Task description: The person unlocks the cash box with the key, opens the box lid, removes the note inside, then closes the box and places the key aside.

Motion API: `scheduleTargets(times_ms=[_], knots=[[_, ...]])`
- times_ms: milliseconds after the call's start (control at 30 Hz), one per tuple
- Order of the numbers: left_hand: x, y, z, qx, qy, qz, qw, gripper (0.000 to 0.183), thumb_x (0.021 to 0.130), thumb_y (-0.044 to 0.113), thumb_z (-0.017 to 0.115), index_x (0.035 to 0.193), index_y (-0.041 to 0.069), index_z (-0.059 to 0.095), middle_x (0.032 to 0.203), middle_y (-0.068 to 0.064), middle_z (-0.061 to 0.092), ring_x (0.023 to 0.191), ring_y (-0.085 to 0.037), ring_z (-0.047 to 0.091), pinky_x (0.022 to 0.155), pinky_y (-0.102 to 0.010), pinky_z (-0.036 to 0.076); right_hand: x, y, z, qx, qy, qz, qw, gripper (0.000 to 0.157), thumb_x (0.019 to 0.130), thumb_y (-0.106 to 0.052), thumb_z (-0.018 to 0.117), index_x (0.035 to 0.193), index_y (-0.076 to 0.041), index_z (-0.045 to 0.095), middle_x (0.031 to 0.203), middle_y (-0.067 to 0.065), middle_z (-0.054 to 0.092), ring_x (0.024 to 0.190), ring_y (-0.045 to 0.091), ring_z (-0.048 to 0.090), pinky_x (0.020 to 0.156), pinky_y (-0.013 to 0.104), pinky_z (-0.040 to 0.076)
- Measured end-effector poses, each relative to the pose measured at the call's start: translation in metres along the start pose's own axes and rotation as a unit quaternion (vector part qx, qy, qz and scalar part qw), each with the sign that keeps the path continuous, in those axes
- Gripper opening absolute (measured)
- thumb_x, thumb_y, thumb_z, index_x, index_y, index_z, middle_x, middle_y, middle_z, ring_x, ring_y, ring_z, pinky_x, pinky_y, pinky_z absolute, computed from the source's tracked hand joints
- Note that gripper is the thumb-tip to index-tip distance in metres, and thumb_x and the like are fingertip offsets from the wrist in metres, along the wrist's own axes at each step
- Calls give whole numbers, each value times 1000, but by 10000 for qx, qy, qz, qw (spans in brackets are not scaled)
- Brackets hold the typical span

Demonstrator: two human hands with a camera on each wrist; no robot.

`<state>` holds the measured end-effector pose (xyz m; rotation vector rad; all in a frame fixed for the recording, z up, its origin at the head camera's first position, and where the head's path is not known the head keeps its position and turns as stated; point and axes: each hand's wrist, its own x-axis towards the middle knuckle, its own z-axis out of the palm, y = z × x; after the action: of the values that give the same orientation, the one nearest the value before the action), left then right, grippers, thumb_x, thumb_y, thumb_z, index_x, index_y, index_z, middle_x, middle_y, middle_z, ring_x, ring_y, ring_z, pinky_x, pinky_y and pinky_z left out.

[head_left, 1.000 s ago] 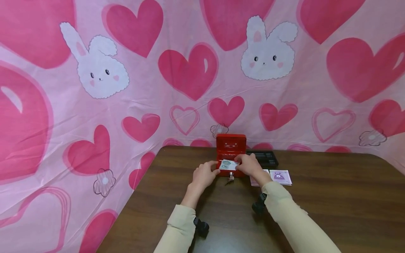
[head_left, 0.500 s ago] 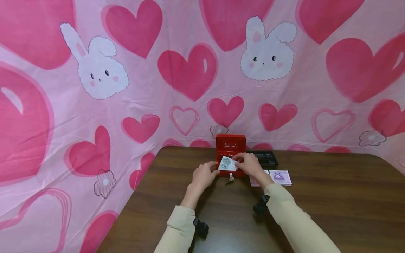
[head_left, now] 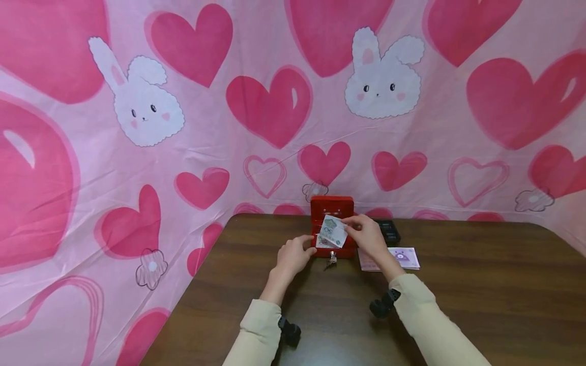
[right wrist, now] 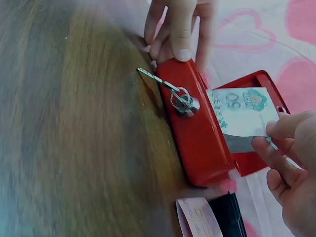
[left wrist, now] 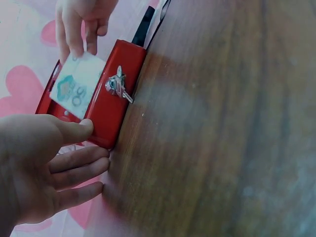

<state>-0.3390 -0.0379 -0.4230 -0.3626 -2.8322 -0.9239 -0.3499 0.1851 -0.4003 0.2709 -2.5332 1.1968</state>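
Observation:
A red cash box (head_left: pixel 333 252) stands with its lid raised, and keys (right wrist: pixel 181 101) hang from its front lock. My left hand (head_left: pixel 294 254) holds the box's front left corner, thumb (left wrist: pixel 79 129) on the rim and fingers along the side. With thumb and fingers my right hand (head_left: pixel 369 237) pinches the edge of a play banknote (right wrist: pixel 242 111) marked 50. That banknote is tilted over the box opening. Another pale note (head_left: pixel 323 241) shows beneath it in the head view. How many notes lie inside is hidden.
Right of the box is a black compartment tray (head_left: pixel 390 231), partly behind my right hand. Pink notes (head_left: pixel 368 261) and purple notes (head_left: pixel 405 257) lie on the brown table (head_left: pixel 458 295). A heart-patterned cloth (head_left: pixel 270 40) hangs behind.
My right hand has lifted and turned the banknote from lying low in the box to a steep tilt, uncovering a note below. The left hand stays at the corner.

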Motion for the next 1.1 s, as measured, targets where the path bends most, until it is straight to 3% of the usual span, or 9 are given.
scheduleTargets(times_ms=[300, 400, 600, 900, 1100], knots=[[0, -2, 0, -83, -35, -1, 10000, 39, 93, 28, 69, 130, 16, 67, 126, -8, 70, 107, -28, 68, 92, -48, 54, -10, 8, -17, 243, 246, -181, 9992, 26, 93, -15, 69, 117, -8, 73, 101, 12, 67, 96, 29, 67, 87, 47, 57], [1, -2, 0, -92, -37, 5, 10000, 39, 93, 27, 69, 130, 16, 67, 128, -8, 69, 111, -28, 67, 94, -48, 53, -13, 10, -24, 293, 231, -285, 9989, 26, 92, -15, 70, 117, -8, 73, 97, 11, 67, 92, 27, 68, 85, 39, 58], [1, -3, 1, -86, -39, 19, 10000, 39, 93, 27, 70, 130, 16, 67, 128, -8, 69, 112, -29, 67, 93, -49, 53, -18, 13, -38, 659, -286, -302, 9970, 31, 92, -13, 70, 122, -5, 69, 88, 13, 68, 79, 26, 68, 70, 22, 53], [3, -2, 3, -111, -49, 11, 9999, 40, 93, 28, 70, 131, 16, 66, 129, -8, 68, 113, -29, 67, 94, -49, 53, -24, 15, -64, 953, -1014, -109, 9902, 39, 92, -20, 70, 128, -5, 65, 88, 16, 70, 74, 25, 66, 59, 26, 52], [3, -2, 2, -152, -89, -65, 9998, 41, 94, 27, 69, 133, 16, 65, 130, -9, 68, 111, -29, 67, 94, -49, 53, -23, 21, -75, 1122, -1162, -86, 9868, 34, 94, -20, 68, 124, -4, 67, 89, 18, 72, 73, 27, 70, 55, 29, 52]])
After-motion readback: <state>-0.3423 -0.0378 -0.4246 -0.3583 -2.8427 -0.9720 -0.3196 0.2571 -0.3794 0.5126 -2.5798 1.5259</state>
